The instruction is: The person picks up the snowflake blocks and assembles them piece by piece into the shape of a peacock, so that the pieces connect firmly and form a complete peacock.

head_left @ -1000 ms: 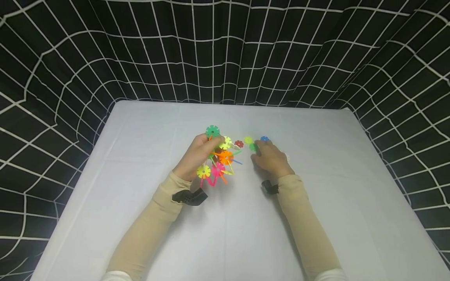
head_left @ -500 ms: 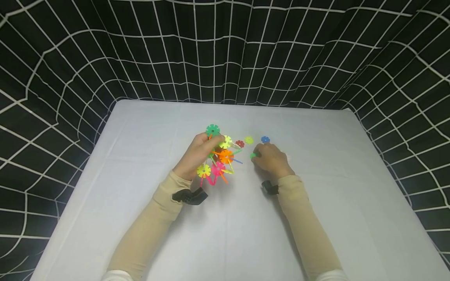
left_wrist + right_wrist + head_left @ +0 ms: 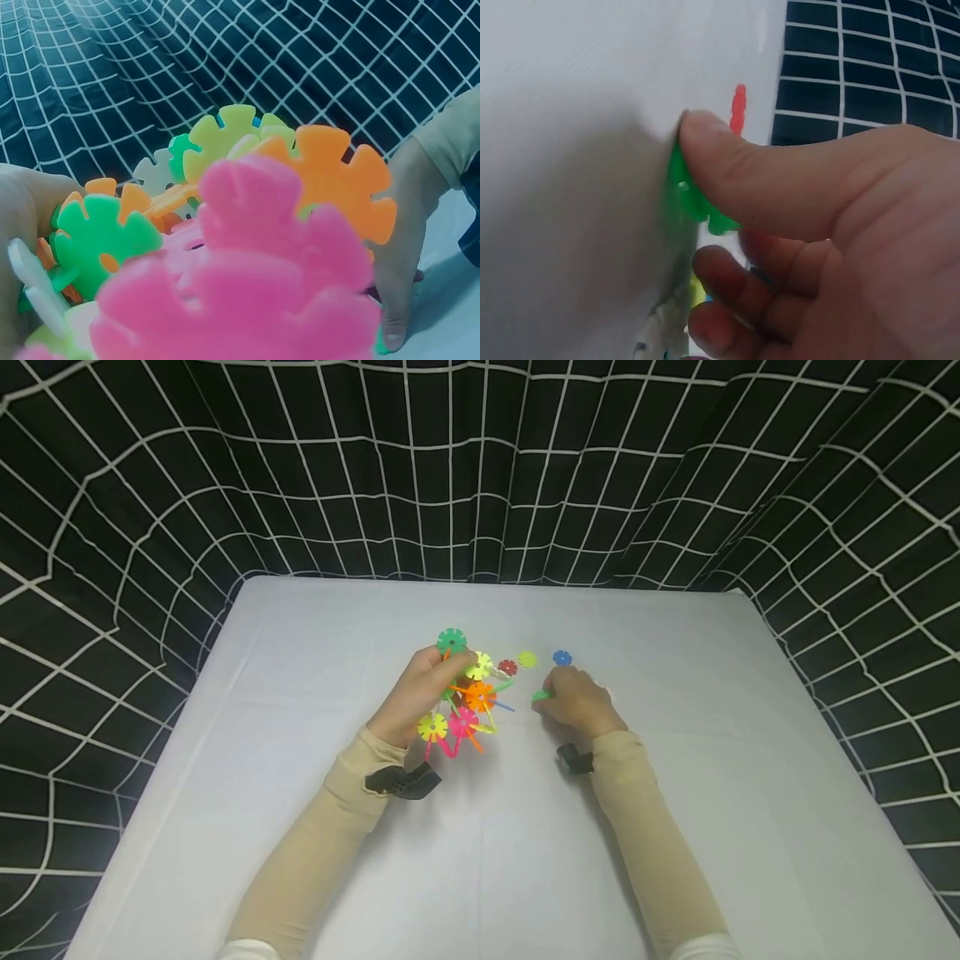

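In the head view my left hand (image 3: pixel 420 697) grips a cluster of interlocked notched plastic discs, held over the white table left of my right hand. A teal disc (image 3: pixel 452 642) tops it; an orange disc (image 3: pixel 481 697) and a pink disc (image 3: pixel 463 722) sit lower. The pink disc (image 3: pixel 247 277) fills the foreground of the left wrist view. With thumb and fingers my right hand (image 3: pixel 581 700) pinches a green notched disc (image 3: pixel 692 196), tilted nearly on edge close over the tabletop. Part of that disc is hidden behind the thumb.
Beyond my hands lie a loose red disc (image 3: pixel 507 667), a yellow-green disc (image 3: pixel 527 658) and a blue disc (image 3: pixel 562 657). A whitish piece (image 3: pixel 611 695) shows partly beside my right hand. Black curtain with a white grid (image 3: pixel 450 477) surrounds the white table (image 3: pixel 480 860).
My right hand has drawn the green disc toward me, away from the yellow-green one, and tilted it up from flat. The left hand keeps holding the cluster in place.
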`<control>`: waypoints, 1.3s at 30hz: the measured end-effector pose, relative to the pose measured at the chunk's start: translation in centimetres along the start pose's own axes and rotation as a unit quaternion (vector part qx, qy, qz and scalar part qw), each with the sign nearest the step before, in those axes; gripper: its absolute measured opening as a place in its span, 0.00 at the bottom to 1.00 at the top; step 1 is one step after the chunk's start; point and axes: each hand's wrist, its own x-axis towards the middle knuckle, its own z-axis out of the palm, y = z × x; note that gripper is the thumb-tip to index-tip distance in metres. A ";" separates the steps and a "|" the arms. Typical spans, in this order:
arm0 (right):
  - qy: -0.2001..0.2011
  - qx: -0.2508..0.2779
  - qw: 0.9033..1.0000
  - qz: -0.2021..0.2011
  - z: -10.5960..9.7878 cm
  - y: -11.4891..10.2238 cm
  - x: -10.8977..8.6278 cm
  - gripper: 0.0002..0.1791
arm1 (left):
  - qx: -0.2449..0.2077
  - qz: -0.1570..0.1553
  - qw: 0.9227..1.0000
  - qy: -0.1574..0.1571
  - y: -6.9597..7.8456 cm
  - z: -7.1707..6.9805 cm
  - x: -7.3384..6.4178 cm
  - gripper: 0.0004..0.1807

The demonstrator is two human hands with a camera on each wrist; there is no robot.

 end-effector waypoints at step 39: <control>0.155 0.311 0.897 -0.274 -2.7 -6.0 -5.6 0.05 | 0.012 -0.013 0.999 -0.034 -0.5 0.5 0.2 0.12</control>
